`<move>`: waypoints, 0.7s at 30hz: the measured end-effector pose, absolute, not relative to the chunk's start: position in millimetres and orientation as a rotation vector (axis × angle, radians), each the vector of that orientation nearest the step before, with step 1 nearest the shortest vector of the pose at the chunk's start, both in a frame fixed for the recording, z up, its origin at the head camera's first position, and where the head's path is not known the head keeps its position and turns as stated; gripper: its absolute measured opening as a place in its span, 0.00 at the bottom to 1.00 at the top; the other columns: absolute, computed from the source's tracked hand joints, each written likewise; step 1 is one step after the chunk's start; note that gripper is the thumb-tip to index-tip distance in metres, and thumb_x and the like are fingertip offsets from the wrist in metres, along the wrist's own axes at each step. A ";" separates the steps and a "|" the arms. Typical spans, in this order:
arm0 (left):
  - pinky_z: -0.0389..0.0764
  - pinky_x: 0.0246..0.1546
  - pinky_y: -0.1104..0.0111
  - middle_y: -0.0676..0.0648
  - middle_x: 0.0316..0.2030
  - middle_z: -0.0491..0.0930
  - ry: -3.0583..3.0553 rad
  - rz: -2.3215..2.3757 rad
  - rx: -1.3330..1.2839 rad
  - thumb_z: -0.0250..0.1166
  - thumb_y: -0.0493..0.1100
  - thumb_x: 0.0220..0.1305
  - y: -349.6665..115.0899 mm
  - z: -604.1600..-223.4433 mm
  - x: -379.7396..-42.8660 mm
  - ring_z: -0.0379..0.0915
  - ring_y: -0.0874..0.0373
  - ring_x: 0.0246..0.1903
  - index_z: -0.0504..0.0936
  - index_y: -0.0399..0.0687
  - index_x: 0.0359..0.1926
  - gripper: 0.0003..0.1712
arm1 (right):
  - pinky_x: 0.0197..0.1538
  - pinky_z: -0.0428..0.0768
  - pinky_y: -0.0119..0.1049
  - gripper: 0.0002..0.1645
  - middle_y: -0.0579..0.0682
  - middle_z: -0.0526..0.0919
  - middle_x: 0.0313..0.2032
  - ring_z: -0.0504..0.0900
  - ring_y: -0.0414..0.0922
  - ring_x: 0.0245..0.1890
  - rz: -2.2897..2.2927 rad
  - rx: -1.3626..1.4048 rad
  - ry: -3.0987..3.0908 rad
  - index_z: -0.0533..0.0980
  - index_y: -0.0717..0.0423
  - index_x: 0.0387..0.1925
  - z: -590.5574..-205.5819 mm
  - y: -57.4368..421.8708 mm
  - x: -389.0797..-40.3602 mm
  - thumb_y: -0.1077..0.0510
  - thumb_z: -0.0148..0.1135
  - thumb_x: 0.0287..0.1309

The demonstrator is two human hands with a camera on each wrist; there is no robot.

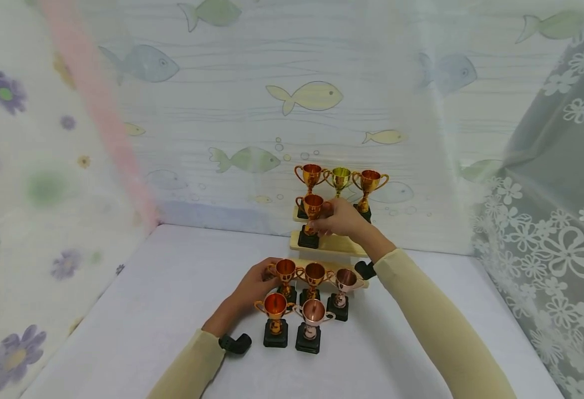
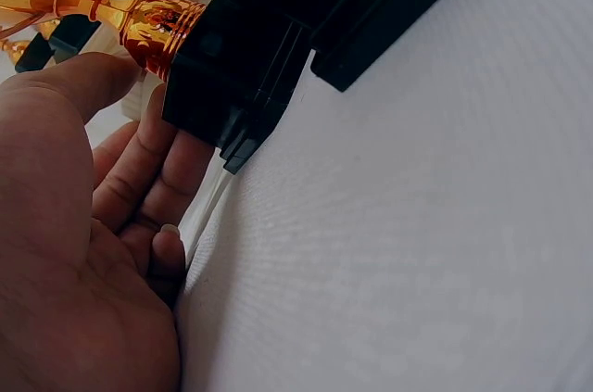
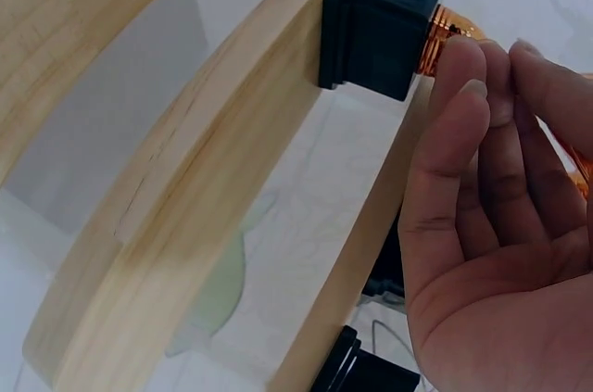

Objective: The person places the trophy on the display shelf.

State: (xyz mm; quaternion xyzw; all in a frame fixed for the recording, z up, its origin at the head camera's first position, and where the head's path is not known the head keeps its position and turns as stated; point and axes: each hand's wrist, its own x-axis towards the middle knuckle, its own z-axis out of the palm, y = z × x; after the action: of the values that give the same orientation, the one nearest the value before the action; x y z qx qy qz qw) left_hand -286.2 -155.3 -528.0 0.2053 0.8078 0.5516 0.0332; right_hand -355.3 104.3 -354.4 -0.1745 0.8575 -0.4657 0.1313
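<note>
My right hand (image 1: pixel 345 221) pinches a copper-gold trophy cup (image 1: pixel 314 206) by its stem. Its black base (image 3: pixel 384 26) meets the left end of the middle shelf (image 3: pixel 195 170) of a wooden tiered stand. Lower down on the left, my left hand (image 1: pixel 255 285) holds another copper-gold trophy cup (image 1: pixel 285 270); the thumb is at the stem just above the black base (image 2: pixel 236 63), and the fingers are behind that base. On the top shelf stand a copper-gold cup (image 1: pixel 311 175), a yellow-gold cup (image 1: pixel 340 178) and another copper-gold cup (image 1: pixel 370 182).
Beside the left hand's cup are a copper-gold cup (image 1: pixel 314 274) and a rose-coloured cup (image 1: pixel 346 280). Nearer me on the white cloth (image 1: pixel 182 288) stand an orange-gold cup (image 1: pixel 275 306) and a rose cup (image 1: pixel 314 313). A fish-patterned curtain (image 1: pixel 212 111) hangs behind the stand.
</note>
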 end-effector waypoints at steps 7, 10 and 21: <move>0.78 0.48 0.60 0.48 0.49 0.83 2.490 1.680 0.598 0.61 0.38 0.70 -154.9 -525.0 -285.7 0.80 0.57 0.44 0.74 0.53 0.64 0.23 | 0.44 0.83 0.50 0.18 0.61 0.87 0.38 0.86 0.59 0.39 -1.303 -0.577 2.483 0.79 0.62 0.48 -350.0 109.5 -351.1 0.55 0.68 0.62; 0.78 0.47 0.60 0.47 0.49 0.83 2.479 1.686 0.612 0.61 0.37 0.70 -153.7 -512.7 -278.2 0.80 0.57 0.43 0.74 0.49 0.64 0.23 | 0.43 0.83 0.50 0.21 0.62 0.86 0.40 0.86 0.59 0.39 -1.292 -0.589 2.497 0.77 0.63 0.54 -346.9 114.8 -344.9 0.56 0.67 0.63; 0.79 0.47 0.61 0.47 0.48 0.84 2.454 1.705 0.619 0.62 0.36 0.69 -153.2 -497.8 -272.2 0.81 0.58 0.43 0.75 0.47 0.62 0.21 | 0.44 0.83 0.48 0.18 0.57 0.84 0.44 0.86 0.54 0.38 -1.247 -0.684 2.553 0.79 0.59 0.50 -348.2 148.6 -327.7 0.51 0.63 0.67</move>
State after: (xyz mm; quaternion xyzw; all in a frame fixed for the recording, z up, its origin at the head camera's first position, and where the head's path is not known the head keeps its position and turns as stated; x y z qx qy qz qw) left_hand -272.2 -153.2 -497.8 0.2025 0.8034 0.5582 0.0453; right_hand -327.7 148.6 -348.2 -0.2327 0.8684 -0.4240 0.1095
